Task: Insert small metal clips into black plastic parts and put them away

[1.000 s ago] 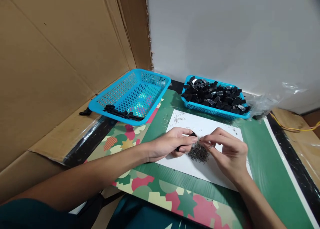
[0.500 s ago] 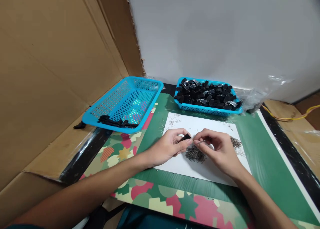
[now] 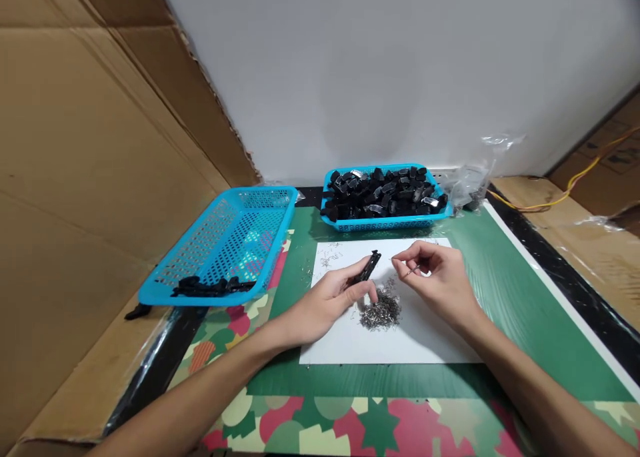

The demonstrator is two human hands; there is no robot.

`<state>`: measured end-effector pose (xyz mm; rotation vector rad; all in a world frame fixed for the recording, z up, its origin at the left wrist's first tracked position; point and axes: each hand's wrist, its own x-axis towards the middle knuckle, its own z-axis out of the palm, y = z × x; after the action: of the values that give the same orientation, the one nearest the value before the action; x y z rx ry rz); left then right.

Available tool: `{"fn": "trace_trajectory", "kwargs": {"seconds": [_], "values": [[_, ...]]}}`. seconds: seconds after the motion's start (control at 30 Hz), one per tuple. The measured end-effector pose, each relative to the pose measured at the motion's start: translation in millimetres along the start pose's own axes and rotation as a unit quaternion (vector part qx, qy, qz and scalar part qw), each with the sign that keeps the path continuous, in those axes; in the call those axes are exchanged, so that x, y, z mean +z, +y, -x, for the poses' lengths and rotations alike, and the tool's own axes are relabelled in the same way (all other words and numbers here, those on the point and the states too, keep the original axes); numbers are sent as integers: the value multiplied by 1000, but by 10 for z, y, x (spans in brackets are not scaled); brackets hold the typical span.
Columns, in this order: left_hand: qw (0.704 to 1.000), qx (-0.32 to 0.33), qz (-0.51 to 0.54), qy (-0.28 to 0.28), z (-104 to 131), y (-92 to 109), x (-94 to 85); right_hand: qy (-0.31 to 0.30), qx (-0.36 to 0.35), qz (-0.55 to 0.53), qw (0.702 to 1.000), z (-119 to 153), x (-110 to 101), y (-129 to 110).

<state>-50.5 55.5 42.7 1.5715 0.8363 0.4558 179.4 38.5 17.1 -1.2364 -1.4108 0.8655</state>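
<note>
My left hand (image 3: 323, 307) is closed around a narrow black plastic part (image 3: 371, 265), whose far end sticks up past the fingers. The thumb lies low along the part, close above a heap of small bent metal wire pieces (image 3: 381, 312). Right of the heap, my right hand (image 3: 443, 280) pinches a thin metal tool (image 3: 413, 270) between thumb and fingers; its full shape is hidden by the hand. A gap separates the two hands. Beneath both lies a white sheet (image 3: 425, 342), with more loose wire pieces at its upper left.
At the left, a blue basket (image 3: 220, 194) holds several long black parts (image 3: 213, 287). Another blue basket (image 3: 385, 225), piled with short black pieces, stands at the back near a clear plastic bag (image 3: 470, 184). Cardboard (image 3: 90, 197) walls the left side; a yellow cable (image 3: 570, 189) runs at right.
My hands have drawn apart, the right one moving away from the black part. The left thumb has shifted down, so more of the part shows. The camera view has turned slightly right.
</note>
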Motion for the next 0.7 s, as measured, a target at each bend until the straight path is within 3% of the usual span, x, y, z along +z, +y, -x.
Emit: {"fn": "trace_trajectory", "kwargs": {"seconds": [0.17, 0.37, 0.7], "values": [[983, 20, -176, 37, -220, 34, -61, 5, 52, 16, 999, -82, -67, 58], [954, 104, -277, 39, -218, -160, 24, -41, 97, 102, 989, -74, -40, 100], [922, 191, -332, 53, -189, -311, 98, -55, 93, 193, 975, -7, -13, 85]]}}
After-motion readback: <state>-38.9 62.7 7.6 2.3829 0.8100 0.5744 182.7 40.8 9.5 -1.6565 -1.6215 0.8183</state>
